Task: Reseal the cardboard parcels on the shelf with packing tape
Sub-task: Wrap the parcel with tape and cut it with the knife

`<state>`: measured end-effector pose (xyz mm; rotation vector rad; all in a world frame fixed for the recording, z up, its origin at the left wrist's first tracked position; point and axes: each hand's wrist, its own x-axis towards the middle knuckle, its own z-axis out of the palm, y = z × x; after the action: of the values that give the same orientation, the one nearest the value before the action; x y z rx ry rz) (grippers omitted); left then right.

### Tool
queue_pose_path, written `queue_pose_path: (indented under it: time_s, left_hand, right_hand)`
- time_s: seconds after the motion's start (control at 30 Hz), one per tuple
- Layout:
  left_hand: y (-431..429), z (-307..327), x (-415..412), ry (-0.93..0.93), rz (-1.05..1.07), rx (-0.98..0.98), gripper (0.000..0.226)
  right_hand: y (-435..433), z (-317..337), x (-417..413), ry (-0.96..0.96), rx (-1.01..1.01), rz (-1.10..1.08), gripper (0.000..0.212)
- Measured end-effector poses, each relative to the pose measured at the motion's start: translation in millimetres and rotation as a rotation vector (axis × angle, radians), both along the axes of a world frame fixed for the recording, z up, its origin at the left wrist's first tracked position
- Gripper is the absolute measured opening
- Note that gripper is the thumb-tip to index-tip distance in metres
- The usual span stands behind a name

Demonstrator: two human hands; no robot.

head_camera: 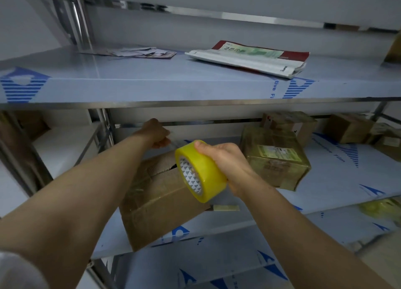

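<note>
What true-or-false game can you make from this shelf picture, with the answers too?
1. The right hand holds the roll. True.
2. The roll is red. False: it is yellow.
3. The box below the hands has a gap in its top. True.
4. The left hand lies flat on the top shelf. False: it is below that shelf, pinching the tape end.
5. Only boxes sit on the top shelf. False: a bag and papers lie there.
</note>
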<state>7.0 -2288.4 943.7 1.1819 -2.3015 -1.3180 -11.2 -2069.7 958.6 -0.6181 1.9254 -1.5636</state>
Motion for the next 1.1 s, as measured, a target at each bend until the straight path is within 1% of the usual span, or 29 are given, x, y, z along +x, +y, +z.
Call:
queue_pose_path:
  time_s: [0.17,0.27,0.3,0.37,0.4,0.5,0.53,0.6,0.67,0.77,0.8,0.87,0.93,0.97,1.03,1.1]
  left_hand:
    - [-6.5,-14.5,-6.7,-0.071,-0.027,0.041,0.027]
    - [-7.9,-16.7,-5.7,-0.17,-0.055,-0.015,0.023]
    - [-7.9,-18.6,-5.1,-0.199,-0.067,-0.049,0.022]
    - [-6.1,-23.7,-4.1,-0.25,-0.087,-0.137,0.02]
    - [-5.2,-27.5,-4.0,-0.261,-0.088,-0.154,0.021]
    - [-3.9,-37.1,-6.1,-0.279,-0.084,-0.12,0.039]
    - [-4.0,-39.1,-6.4,-0.288,-0.083,-0.114,0.039]
    - [-5.0,-42.0,-7.4,-0.293,-0.085,-0.117,0.036]
    - [-5.0,-42.3,-7.1,-0.286,-0.07,-0.144,0.037]
    - [-4.0,-46.0,-7.3,-0.214,-0.066,-0.245,0.042]
    - [-2.5,-46.4,-7.1,-0.181,-0.069,-0.291,0.038]
    - [-0.9,-46.2,-8.0,-0.12,-0.064,-0.308,0.025]
    - [3.3,-38.5,-2.7,-0.122,-0.118,-0.254,0.023]
    - [5.4,-33.1,2.8,-0.14,-0.194,-0.196,0.021]
    - [13.6,-21.3,20.5,-0.159,-0.372,0.01,0.009]
    - [18.6,-13.9,39.4,-0.19,-0.46,0.209,0.007]
  right_hand:
    - [-7.2,4.2,-3.1,-0.029,0.027,-0.049,0.037]
    - [-8.4,4.8,-4.7,-0.046,0.031,-0.058,0.048]
    - [-8.4,4.6,-4.8,-0.051,0.032,-0.06,0.05]
    - [-8.4,5.5,-3.5,-0.066,0.035,-0.057,0.046]
    - [-9.0,5.4,-3.6,-0.068,0.039,-0.054,0.048]
    - [-12.4,4.2,-3.6,-0.051,0.053,-0.051,0.06]
    - [-13.5,4.5,-3.4,-0.051,0.052,-0.054,0.06]
    - [-15.2,4.9,-2.9,-0.057,0.04,-0.059,0.057]
    - [-16.1,5.2,-2.5,-0.072,0.027,-0.056,0.053]
    - [-18.1,3.8,-2.8,-0.079,0.02,-0.059,0.052]
    - [-18.6,3.1,-3.5,-0.074,0.026,-0.062,0.053]
    - [-20.1,2.2,-5.0,-0.058,0.042,-0.074,0.056]
    - [-21.1,1.8,-6.9,-0.038,0.056,-0.087,0.059]
    - [-22.3,1.5,-8.1,-0.03,0.06,-0.09,0.058]
    - [-24.2,2.0,-9.1,-0.018,0.06,-0.079,0.056]
    - [-25.6,3.2,-9.3,0.002,0.071,-0.047,0.057]
